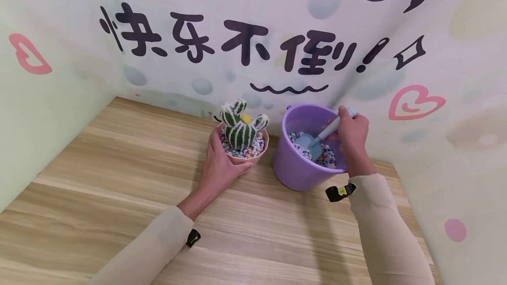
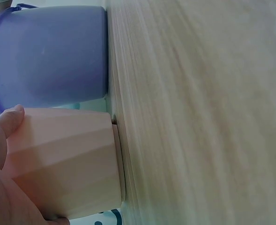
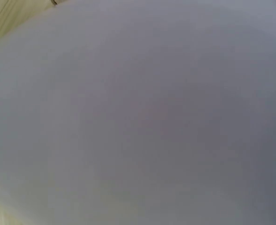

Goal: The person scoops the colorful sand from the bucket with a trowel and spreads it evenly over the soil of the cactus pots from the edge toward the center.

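Note:
My left hand [image 1: 218, 162] grips the side of a pale pink flower pot [image 2: 67, 164], thumb in front and fingers round the left. A green cactus [image 1: 239, 136] with white fuzzy ribs and a yellow top stands in it among small coloured pebbles [image 1: 249, 152]. To the right is a purple bucket [image 1: 291, 168] with similar pebbles [image 1: 328, 158] inside. Over its right rim, my right hand [image 1: 352, 131] holds the handle of a light blue toy shovel [image 1: 310, 145]. The shovel's blade lies low in the bucket, at the pebbles. A blurred grey surface fills most of the right wrist view.
The pot and bucket stand on a wood-grain table [image 1: 119, 179], close to its back edge. Directly behind hangs a white printed backdrop [image 1: 222, 69] with black characters. Further walls rise at the left and right edges.

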Motion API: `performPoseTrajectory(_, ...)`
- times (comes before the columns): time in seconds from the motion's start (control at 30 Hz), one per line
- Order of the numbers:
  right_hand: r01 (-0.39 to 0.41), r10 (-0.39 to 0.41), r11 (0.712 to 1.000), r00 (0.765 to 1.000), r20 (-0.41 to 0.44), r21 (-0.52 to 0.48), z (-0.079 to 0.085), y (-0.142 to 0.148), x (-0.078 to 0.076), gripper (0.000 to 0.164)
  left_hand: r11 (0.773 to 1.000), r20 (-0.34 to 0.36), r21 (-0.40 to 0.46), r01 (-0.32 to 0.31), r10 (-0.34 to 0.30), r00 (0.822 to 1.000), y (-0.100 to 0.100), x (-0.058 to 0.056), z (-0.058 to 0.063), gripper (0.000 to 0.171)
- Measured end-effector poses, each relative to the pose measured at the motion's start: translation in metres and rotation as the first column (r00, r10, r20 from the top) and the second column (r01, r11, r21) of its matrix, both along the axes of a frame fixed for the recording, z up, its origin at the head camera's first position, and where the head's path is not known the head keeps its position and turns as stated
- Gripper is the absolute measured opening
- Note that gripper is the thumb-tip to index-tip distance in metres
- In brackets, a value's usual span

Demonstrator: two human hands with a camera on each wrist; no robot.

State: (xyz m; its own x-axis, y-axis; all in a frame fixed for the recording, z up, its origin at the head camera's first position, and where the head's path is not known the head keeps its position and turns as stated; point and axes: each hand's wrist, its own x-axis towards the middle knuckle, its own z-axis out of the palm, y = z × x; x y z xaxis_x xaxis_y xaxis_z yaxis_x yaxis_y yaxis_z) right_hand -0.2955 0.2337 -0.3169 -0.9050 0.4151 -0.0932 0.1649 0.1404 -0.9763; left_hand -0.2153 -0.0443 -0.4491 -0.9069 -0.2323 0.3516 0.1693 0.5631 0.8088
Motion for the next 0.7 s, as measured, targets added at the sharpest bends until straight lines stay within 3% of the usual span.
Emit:
performPoseTrajectory(0.4,0.028,-0.029,0.993,1.0,-0.006,-0.117,0.0014,0.0032,0.0013,0.032,1.0,0.024,-0.001,-0.002,0.002,1.0,0.0001,-0.0001,-0.0003,0.129)
performPoseTrajectory(0.7,-0.089,0.09,0.996,0.995,0.035,-0.032,-0.0024,0.0002,0.0014,0.05,1.0,0.017,0.003,0.009,-0.009,1.0,-0.0008,-0.0003,-0.0008,0.128)
